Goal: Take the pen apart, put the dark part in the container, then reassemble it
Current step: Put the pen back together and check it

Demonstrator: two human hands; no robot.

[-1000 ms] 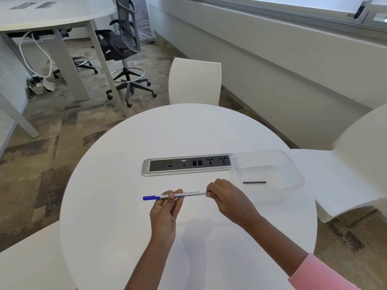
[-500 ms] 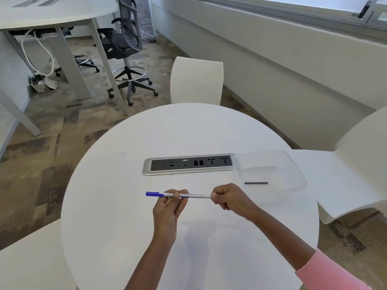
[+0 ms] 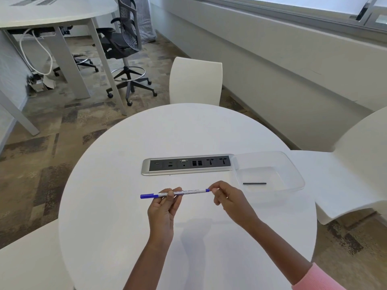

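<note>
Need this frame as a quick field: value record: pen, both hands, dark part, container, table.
pen: held level above the table, blue cap at its left end, blue plug at its right end
left hand: pinching the barrel near the cap
right hand: fingertips at the pen's right end
dark part: lying flat inside the container
container: clear, open, right of the socket strip
table: round, white

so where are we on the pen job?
Done: the dark part lies in the clear container. In hand: the left hand pinches the pen near its blue cap; the right hand's fingers sit at the blue end plug, which looks seated. Left: reassembly looks about finished; whether the plug is fully home I cannot tell.
</note>
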